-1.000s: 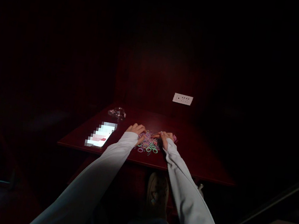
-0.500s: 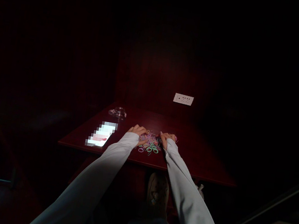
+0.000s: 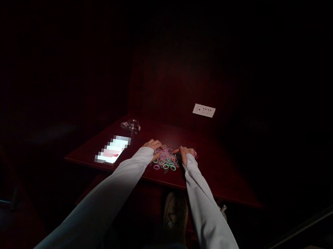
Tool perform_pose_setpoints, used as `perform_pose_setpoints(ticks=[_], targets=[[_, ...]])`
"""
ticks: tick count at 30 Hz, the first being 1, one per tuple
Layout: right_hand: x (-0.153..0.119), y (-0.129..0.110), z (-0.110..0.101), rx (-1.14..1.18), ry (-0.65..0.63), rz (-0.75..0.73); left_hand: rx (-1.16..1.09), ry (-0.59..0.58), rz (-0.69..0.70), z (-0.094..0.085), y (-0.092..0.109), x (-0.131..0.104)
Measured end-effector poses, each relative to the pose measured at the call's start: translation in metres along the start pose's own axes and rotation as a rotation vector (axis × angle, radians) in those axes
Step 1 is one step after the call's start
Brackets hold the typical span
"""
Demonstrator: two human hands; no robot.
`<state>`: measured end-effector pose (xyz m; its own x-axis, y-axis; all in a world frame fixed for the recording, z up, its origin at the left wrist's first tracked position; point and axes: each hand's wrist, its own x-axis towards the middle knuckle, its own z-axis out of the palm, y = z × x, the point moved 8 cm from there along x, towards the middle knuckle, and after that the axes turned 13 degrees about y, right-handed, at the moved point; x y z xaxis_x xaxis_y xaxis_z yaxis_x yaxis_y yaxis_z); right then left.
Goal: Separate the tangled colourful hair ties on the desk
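- So the pile of small stretchy-looking loops (image 3: 165, 165) sits just below the centre of the frame, on the dark red table (image 3: 216, 166), right between the two hands. Mostly purple, pink and green, with the green ones bunched at the lower edge.
- Left hand (image 3: 153, 144) is on the left side of the pile, fingers curved over it and the thumb apart from them. Can't tell if it's actually pinching a loop, too small and dark.
- Right hand (image 3: 187, 152) is at the right side, fingers bent, one pointing in toward the pile. Honestly can't tell whether it's gripping anything either. There's a pinkish bit (image 3: 196, 154) at its outer edge, too blurry to name.
- Both arms come up from the bottom of the frame in pale long sleeves (image 3: 128, 175).
- Phone (image 3: 114, 152) lies left of the left hand, screen lit and pixelated.
- Above it, near the table's far left corner, there's a clear container (image 3: 133, 125).
- White socket plate (image 3: 204, 110) on the wall, right of centre.
- A shoe (image 3: 175, 214) shows below the table edge, lower middle.
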<state>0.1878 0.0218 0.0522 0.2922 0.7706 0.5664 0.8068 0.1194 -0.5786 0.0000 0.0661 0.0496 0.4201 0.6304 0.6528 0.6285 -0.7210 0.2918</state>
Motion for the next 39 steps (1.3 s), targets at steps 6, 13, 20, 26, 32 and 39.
perform_pose_setpoints(ticks=[6, 13, 20, 26, 32, 39], targets=[[-0.004, -0.015, -0.006, -0.053, 0.033, -0.065, -0.022, 0.000, 0.028, -0.001, 0.002, 0.000], [-0.020, -0.050, 0.009, -0.132, -0.088, -0.307, 0.068, -0.010, 0.021, -0.006, 0.005, 0.002], [-0.014, -0.033, 0.013, -0.188, -0.042, -0.252, 0.063, -0.061, 0.037, -0.008, 0.009, 0.001], [-0.013, -0.025, 0.017, -0.165, -0.027, -0.289, 0.053, -0.104, 0.018, -0.010, 0.012, 0.001], [-0.015, -0.028, 0.016, -0.115, -0.038, -0.342, 0.048, -0.091, 0.020, -0.006, 0.009, 0.001], [-0.013, -0.025, 0.015, -0.086, -0.053, -0.295, 0.009, -0.081, 0.026, -0.005, 0.006, 0.000]])
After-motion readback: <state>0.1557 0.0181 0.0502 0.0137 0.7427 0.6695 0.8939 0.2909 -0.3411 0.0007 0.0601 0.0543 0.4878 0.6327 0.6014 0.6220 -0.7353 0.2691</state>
